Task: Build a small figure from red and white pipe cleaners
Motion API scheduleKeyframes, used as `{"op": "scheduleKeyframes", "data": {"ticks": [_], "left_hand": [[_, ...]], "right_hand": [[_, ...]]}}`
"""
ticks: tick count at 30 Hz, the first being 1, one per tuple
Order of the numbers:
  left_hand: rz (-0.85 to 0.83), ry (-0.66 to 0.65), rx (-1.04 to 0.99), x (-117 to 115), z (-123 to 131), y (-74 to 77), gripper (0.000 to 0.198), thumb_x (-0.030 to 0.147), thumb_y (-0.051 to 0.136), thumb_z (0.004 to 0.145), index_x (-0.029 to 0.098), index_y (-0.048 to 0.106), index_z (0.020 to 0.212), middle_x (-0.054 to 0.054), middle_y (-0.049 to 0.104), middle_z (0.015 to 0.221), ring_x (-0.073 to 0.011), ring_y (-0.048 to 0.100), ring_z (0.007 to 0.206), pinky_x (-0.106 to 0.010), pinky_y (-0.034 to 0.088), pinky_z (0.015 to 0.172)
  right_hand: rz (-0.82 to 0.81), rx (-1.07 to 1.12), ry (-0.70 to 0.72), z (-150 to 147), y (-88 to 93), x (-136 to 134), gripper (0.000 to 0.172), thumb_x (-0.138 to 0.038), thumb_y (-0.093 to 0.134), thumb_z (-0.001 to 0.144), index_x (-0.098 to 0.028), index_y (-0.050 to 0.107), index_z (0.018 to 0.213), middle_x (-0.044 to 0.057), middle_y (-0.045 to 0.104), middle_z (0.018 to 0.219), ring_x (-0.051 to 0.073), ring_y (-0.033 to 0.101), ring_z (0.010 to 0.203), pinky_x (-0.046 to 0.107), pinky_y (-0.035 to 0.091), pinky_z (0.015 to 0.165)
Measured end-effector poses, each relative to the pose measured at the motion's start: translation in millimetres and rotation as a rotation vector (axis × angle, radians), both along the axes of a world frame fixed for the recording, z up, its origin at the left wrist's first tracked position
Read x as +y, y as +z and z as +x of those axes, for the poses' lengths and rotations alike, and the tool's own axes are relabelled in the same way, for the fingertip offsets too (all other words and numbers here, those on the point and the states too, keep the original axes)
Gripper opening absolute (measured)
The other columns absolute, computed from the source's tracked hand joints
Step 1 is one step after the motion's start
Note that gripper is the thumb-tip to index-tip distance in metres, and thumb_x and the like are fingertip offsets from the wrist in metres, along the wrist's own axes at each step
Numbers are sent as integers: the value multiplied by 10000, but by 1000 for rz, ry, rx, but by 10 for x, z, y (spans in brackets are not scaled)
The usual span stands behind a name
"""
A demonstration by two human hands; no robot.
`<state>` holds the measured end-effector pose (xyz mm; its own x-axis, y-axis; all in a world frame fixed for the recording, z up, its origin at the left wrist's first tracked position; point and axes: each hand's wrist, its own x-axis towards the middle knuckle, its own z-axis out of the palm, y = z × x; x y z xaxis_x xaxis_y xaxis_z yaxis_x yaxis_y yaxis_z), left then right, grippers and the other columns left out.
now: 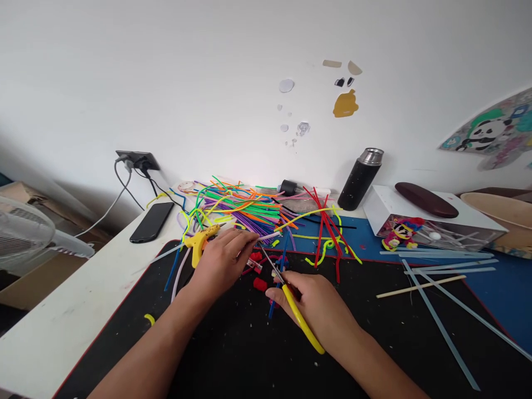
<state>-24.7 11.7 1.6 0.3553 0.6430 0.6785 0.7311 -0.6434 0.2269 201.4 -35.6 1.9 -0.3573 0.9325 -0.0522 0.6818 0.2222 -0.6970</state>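
Note:
My left hand (pixel 226 252) pinches a short white pipe cleaner (pixel 272 236), whose end sticks out to the right of the fingertips. In my right hand (pixel 313 293) are scissors with yellow handles (pixel 302 324). Their metal blades point up and left, with the tips close to the white piece; whether they touch it is unclear. Beneath and between the hands lie a red fuzzy piece (pixel 260 284) and a blue pipe cleaner (pixel 272 309). A yellow glue gun (pixel 198 244) rests just behind my left hand, partly hidden by it.
A pile of coloured pipe cleaners (pixel 249 208) lies along the wall. Red ones (pixel 326 227), a black bottle (pixel 361 180), a white box (pixel 432 213) and a small figure (pixel 401 234) stand or lie right. Glue sticks (pixel 443 327) cross the mat; a phone (pixel 152 221) is left.

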Motion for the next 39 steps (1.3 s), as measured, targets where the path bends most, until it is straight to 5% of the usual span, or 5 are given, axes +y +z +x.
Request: {"op": "scheduleKeyframes", "data": {"ticks": [19, 30, 34, 39], "left_hand": [[72, 209, 80, -1, 130, -65, 86, 115, 615, 913, 190, 656, 905, -30, 736, 772, -208, 706, 706, -297, 500, 638], [-8, 235, 36, 19, 140, -80, 82, 141, 631, 894, 203, 685, 892, -37, 749, 780, -215, 716, 733, -304, 535, 681], [-104, 179, -153, -13, 163, -54, 114, 182, 639, 930, 212, 729, 993, -26, 799, 869, -192, 752, 759, -292, 590, 714], [-163, 132, -346, -64, 162, -35, 138, 230, 663, 961, 214, 753, 1065, -32, 824, 993, -190, 785, 864, -297, 634, 800]], "right_hand": [[95, -156, 18, -37, 37, -32, 418, -566, 541, 1019, -212, 670, 837, 56, 736, 776, 210, 666, 654, 301, 296, 566], [100, -145, -2, -39, 70, -29, 422, -571, 543, 1012, -217, 713, 857, 63, 717, 732, 202, 636, 610, 298, 284, 540], [19, 55, -28, -31, 23, -30, 432, -609, 599, 968, -218, 727, 834, 38, 670, 656, 176, 597, 564, 276, 313, 521], [-324, 374, -62, -64, 14, -61, 545, -734, 578, 923, -205, 700, 872, -47, 495, 508, 103, 460, 373, 225, 298, 386]]}}
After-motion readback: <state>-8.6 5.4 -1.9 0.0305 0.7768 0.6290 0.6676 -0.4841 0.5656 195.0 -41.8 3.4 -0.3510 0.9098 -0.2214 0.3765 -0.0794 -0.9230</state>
